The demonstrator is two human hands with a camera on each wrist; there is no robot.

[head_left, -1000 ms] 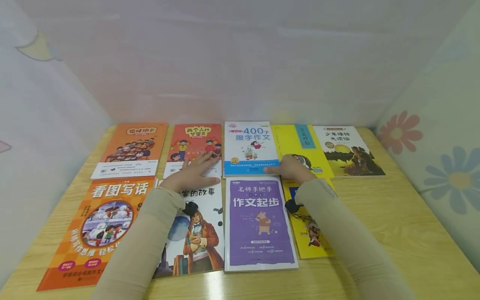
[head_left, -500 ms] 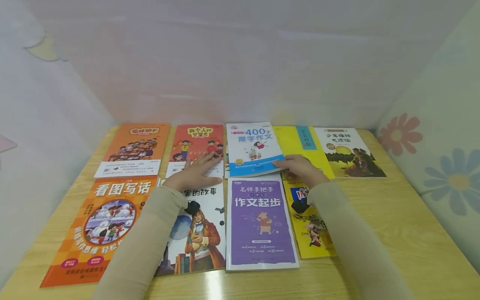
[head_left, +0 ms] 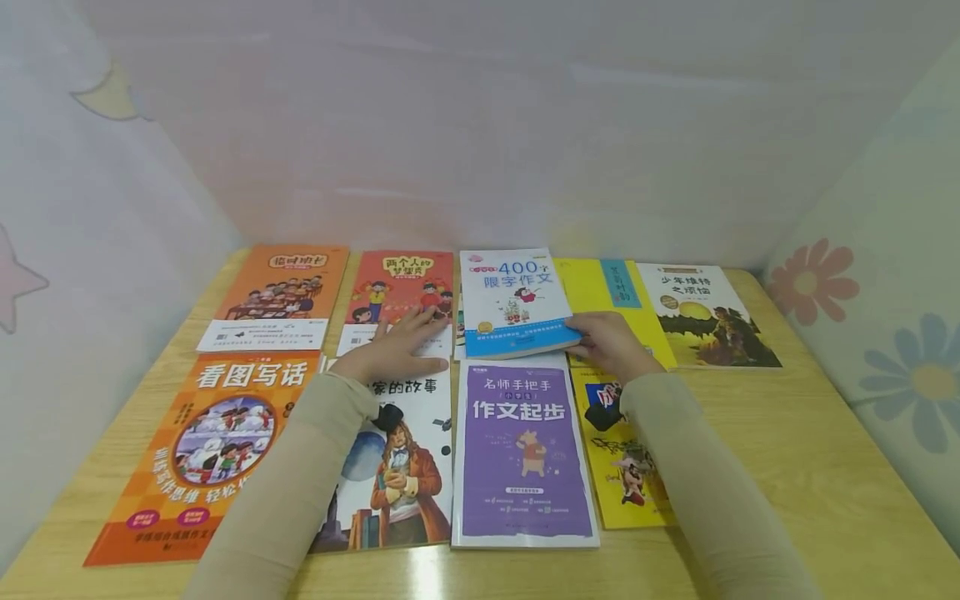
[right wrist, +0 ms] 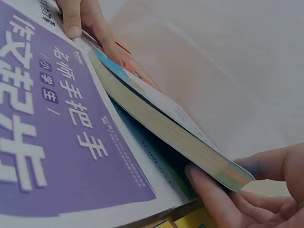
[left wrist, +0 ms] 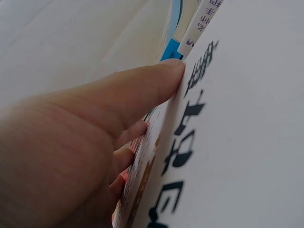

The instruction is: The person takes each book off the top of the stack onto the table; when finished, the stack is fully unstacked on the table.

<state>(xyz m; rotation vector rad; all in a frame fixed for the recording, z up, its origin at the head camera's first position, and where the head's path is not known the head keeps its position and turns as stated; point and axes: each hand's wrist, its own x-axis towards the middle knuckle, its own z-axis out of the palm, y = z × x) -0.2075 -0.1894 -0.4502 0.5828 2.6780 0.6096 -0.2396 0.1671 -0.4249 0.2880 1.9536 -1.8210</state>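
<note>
My right hand [head_left: 611, 343] pinches the near right corner of a white book with a blue band [head_left: 510, 292]. That corner is raised and the book tilts; the right wrist view shows its page edge [right wrist: 166, 135], thumb above and a finger below. A teal-green cover [right wrist: 151, 147] lies underneath. My left hand [head_left: 393, 346] rests with spread fingers across the lower part of a red book [head_left: 397, 287] and the top of a white book with a long-haired figure [head_left: 405, 483]. In the left wrist view its thumb [left wrist: 142, 88] touches that white book.
A purple book [head_left: 528, 467] lies just in front of the tilted one. Two orange books [head_left: 281, 287] are at left. Yellow books [head_left: 600, 292] and a dark-landscape book [head_left: 708, 321] lie at right on the wooden table [head_left: 810, 467]. Fabric walls [head_left: 465, 125] stand behind and beside.
My right hand has taken hold of the blue-banded book's near right corner and raised it, uncovering a strip of another cover at its left. My left hand stays where it was.
</note>
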